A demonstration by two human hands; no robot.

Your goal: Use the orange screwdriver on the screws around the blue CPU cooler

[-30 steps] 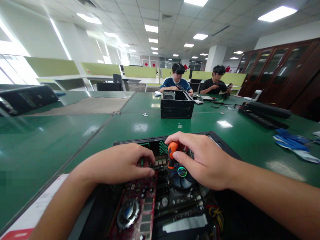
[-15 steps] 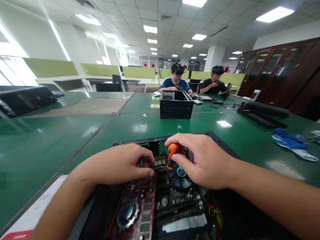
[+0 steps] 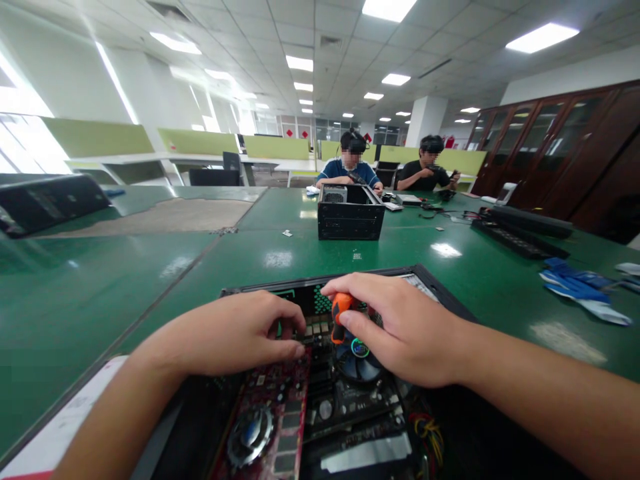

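Below me lies an open black computer case [image 3: 453, 297] with its inside facing up. My right hand [image 3: 400, 327] grips a screwdriver [image 3: 341, 317] by its orange and black handle, thumb against the side and forefinger over the top. The handle stands nearly upright beside the cooling fan [image 3: 359, 368]; its tip is hidden. My left hand [image 3: 235, 330] is curled at the far end of a red graphics card [image 3: 270, 400], its thumb against the card's end and the other fingertips mostly hidden. A round silver fan [image 3: 251, 435] sits on that card.
Coloured cables [image 3: 425, 437] lie inside the case at the right. Another black case [image 3: 350, 220] stands farther up the green table [image 3: 250, 257], before two seated people. Blue and white gloves [image 3: 583, 290] and black panels [image 3: 520, 233] lie at the right, another dark case [image 3: 50, 203] at the left.
My right fingers have shifted slightly around the screwdriver handle, the forefinger reaching farther left over its top. My left hand keeps its place on the card. The whole view has shifted a little.
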